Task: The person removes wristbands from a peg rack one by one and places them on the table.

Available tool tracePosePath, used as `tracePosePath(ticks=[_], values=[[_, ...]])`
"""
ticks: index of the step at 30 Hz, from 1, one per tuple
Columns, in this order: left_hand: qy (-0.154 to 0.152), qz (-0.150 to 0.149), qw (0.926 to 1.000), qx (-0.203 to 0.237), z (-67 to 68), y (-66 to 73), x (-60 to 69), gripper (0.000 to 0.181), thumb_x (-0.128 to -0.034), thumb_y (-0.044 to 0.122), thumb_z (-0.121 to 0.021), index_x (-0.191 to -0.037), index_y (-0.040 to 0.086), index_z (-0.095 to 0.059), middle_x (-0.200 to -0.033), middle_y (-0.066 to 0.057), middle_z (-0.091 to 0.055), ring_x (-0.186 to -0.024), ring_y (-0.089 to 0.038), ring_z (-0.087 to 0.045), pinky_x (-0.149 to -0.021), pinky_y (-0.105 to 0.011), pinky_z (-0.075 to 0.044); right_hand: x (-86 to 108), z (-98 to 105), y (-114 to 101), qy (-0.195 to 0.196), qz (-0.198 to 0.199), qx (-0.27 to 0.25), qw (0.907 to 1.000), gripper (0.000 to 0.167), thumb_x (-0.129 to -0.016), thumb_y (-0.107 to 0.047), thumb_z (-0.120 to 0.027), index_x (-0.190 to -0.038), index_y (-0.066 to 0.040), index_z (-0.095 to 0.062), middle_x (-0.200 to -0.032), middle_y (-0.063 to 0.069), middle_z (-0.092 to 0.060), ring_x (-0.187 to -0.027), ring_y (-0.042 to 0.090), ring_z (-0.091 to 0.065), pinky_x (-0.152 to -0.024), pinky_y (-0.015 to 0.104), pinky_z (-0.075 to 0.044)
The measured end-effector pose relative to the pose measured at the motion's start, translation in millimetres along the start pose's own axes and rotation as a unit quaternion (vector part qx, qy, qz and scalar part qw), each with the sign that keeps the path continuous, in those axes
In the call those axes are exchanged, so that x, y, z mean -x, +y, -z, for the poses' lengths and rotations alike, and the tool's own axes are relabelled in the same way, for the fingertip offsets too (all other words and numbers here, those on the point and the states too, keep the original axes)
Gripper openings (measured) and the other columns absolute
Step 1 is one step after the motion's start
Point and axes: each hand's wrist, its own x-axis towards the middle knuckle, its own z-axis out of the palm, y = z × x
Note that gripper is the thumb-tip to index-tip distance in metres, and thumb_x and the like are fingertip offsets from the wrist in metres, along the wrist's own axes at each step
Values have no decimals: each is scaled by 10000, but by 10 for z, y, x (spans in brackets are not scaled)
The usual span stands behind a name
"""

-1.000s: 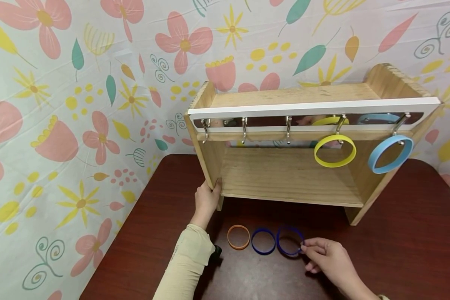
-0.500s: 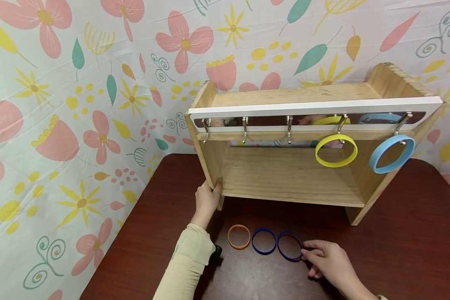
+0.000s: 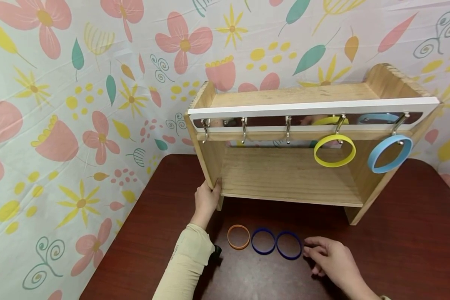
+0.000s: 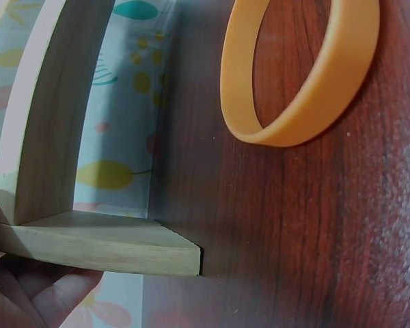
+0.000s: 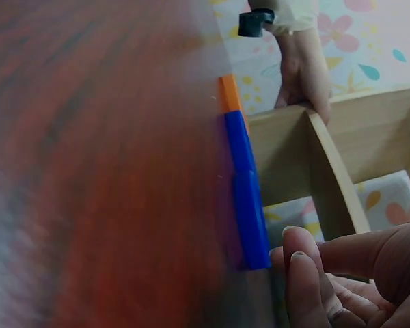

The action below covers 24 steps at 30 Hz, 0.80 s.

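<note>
While left hand point(image 3: 207, 201) gripped wooden rack point(image 3: 290, 173) at eight o'clock, likely to keep it still, right hand point(image 3: 331, 259) was loose, held nothing. Near blue ring point(image 5: 249, 219) lay just beside, at nine o'clock on tabletop point(image 3: 408, 233), in row with middle blue ring point(image 5: 240, 140), orange ring point(image 4: 342, 75), maybe for tidiness.

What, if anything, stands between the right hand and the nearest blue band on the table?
Nothing visible: the right hand is right beside the nearest blue band, though touching is unclear. The second blue band and the orange band lie beyond it, leftward.
</note>
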Motion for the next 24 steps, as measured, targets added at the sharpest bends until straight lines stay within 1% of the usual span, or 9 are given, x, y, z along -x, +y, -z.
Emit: tracePosePath(ticks=[4,7,11,15,19,24], values=[[-6,2,10000,4,-5,-8,-1,283,-990,331,-580,-980,66,-677,-727,-101,-692,-580,-220,-659,-497,-332,-523,-17,52,-45,246,406,-87,9988,298,-907,-79,-688,-1199,-25,-656,-889,68,-730,-515,148,-618,-493,289,-521],[-2,8,10000,9,0,-5,3,286,-989,335,-582,-973,66,-677,-733,-106,-694,-585,-226,-663,-496,-333,-524,-14,92,-83,519,814,-137,9952,291,-908,-87,-694,-1197,-64,-668,-937,105,-729,-532,142,-628,-495,301,-528],[-1,-20,10000,1,2,-6,4,284,-990,331,-581,-974,64,-677,-733,-107,-696,-580,-227,-663,-488,-331,-521,-7,162,-146,973,1324,-51,9864,275,-907,-83,-697,-1180,-111,-681,-955,124,-729,-536,135,-635,-492,297,-526],[0,-51,10000,28,-3,-9,0,281,-992,325,-581,-973,60,-674,-699,-94,-683,-547,-208,-646,-465,-318,-505,-9,245,-217,1330,1733,3,9758,281,-900,-37,-693,-1173,-101,-685,-931,120,-730,-536,130,-639,-483,275,-518],[3,-65,10000,62,-3,-9,0,271,-990,317,-584,-963,61,-670,-664,-76,-665,-518,-184,-623,-450,-305,-489,-6,321,-281,1543,1831,51,9709,271,-910,-52,-687,-1176,-104,-687,-917,54,-735,-542,115,-639,-485,252,-513],[21,-65,10000,53,-4,-11,3,273,-989,317,-586,-971,59,-676,-670,-78,-669,-525,-179,-624,-456,-304,-491,0,381,-338,1668,1835,137,9687,271,-925,-103,-682,-1195,-123,-681,-909,-49,-732,-550,102,-643,-503,236,-516]])
